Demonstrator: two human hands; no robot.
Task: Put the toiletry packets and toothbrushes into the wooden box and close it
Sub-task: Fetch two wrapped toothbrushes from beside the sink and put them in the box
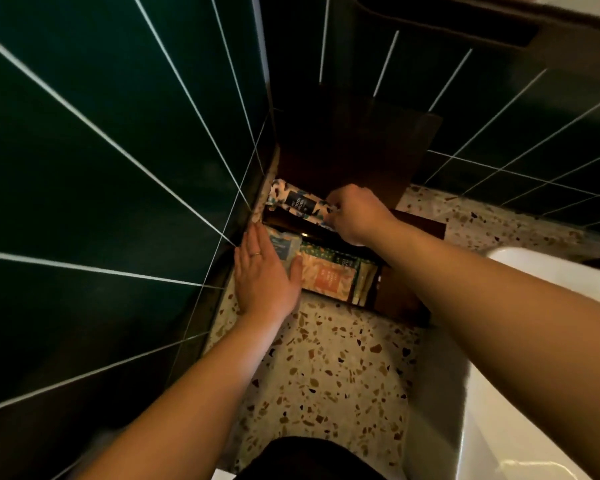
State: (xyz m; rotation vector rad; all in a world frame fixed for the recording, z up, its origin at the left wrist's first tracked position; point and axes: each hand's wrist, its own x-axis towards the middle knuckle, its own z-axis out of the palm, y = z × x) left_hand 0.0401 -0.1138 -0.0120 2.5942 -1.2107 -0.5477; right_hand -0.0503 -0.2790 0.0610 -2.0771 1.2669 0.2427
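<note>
A dark wooden box (399, 299) stands on the terrazzo counter in the corner, its lid (354, 147) raised against the back wall. Inside lie an orange patterned packet (326, 278), a pale blue packet (284, 245) and slim beige packets (364, 282) at the right. My right hand (355, 213) pinches a white floral packet with a dark label (297, 200) over the box's far compartment. My left hand (264, 275) lies flat with its fingers apart on the box's left end, partly over the blue packet. I cannot make out any toothbrushes.
Dark green tiled walls (118, 168) close in on the left and behind. The terrazzo counter (333, 375) runs toward me. A white basin (520, 393) sits at the right. A dark shelf (465, 26) hangs above.
</note>
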